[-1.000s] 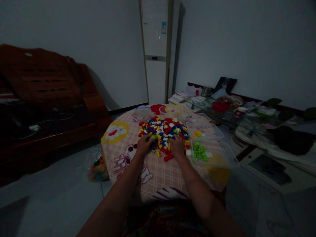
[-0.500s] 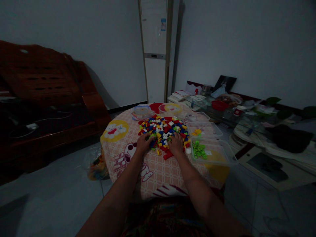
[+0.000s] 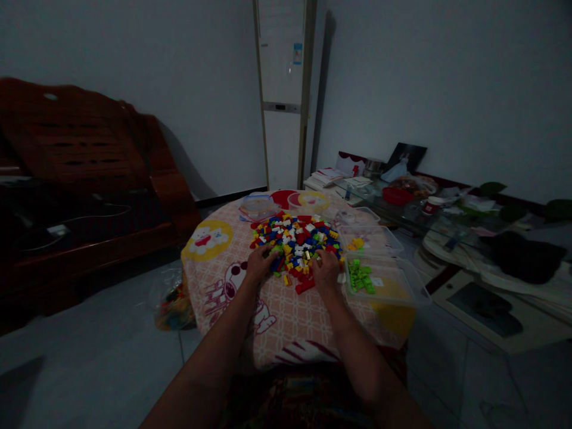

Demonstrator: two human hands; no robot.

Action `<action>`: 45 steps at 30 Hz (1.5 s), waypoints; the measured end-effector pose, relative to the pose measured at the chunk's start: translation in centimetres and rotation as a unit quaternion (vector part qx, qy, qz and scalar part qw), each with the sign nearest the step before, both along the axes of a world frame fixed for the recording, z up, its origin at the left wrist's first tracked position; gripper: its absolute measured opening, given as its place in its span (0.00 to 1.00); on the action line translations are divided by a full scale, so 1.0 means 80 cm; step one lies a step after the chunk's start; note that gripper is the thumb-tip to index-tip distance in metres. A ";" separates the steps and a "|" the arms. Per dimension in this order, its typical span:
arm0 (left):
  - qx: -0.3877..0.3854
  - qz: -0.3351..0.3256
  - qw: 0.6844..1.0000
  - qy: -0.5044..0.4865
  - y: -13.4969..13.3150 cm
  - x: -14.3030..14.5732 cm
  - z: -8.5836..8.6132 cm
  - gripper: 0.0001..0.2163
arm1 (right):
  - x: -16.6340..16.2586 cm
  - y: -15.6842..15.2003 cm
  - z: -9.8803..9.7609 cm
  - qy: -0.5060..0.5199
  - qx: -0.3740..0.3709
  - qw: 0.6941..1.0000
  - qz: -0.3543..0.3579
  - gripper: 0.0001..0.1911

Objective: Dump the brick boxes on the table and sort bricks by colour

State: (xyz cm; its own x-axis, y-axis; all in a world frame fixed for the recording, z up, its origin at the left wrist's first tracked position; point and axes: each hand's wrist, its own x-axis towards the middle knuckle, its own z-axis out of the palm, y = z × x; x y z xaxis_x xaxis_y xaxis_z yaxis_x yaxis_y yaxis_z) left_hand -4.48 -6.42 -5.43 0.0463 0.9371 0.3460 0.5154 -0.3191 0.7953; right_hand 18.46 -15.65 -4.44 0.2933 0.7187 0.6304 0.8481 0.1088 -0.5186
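Observation:
A heap of small plastic building bricks (image 3: pixel 295 238) in red, yellow, blue, white and green lies on the cloth-covered round table (image 3: pixel 286 325). At the heap's left front edge is my left hand (image 3: pixel 260 264), its fingers curled by green bricks, with a green one showing at the fingertips. My right hand (image 3: pixel 328 268) is at the right front edge, fingers bent down and drawn together over the bricks. What its fingertips hold is too small and dark to make out. Just left of it lies a long red brick (image 3: pixel 305 286).
Right of the heap, one clear plastic box (image 3: pixel 402 292) holds green bricks (image 3: pixel 360 276) and another (image 3: pixel 386 238) holds yellow bricks (image 3: pixel 356 243). Clear containers (image 3: pixel 258 206) stand at the back. A cluttered glass stand (image 3: pixel 375 189) is at right, a wooden bench (image 3: pixel 89 149) at left.
My right hand has shifted slightly right and towards me, off the heap's middle, and its fingers have drawn in. My left hand stays nearly in place. The view has tilted a little.

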 end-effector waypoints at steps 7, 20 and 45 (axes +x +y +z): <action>-0.001 0.009 1.000 0.021 0.002 0.001 0.000 0.18 | 0.094 0.001 0.048 0.041 0.041 0.993 -0.107 0.16; -0.004 0.010 1.000 0.018 -0.001 0.000 0.003 0.19 | 0.028 0.007 0.019 -0.007 -0.050 0.999 -0.018 0.23; -0.006 0.004 1.000 0.011 -0.001 -0.001 0.004 0.20 | 0.014 0.007 -0.025 -0.011 0.036 0.999 0.027 0.19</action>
State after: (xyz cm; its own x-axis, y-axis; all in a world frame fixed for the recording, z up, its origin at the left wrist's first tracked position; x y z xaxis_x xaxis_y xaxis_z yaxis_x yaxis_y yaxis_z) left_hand -4.55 -6.50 -5.10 0.0459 0.9417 0.3334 0.5357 -0.3049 0.7874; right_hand 19.60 -15.11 -6.44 0.2409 0.6850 0.6876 0.8516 0.1907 -0.4883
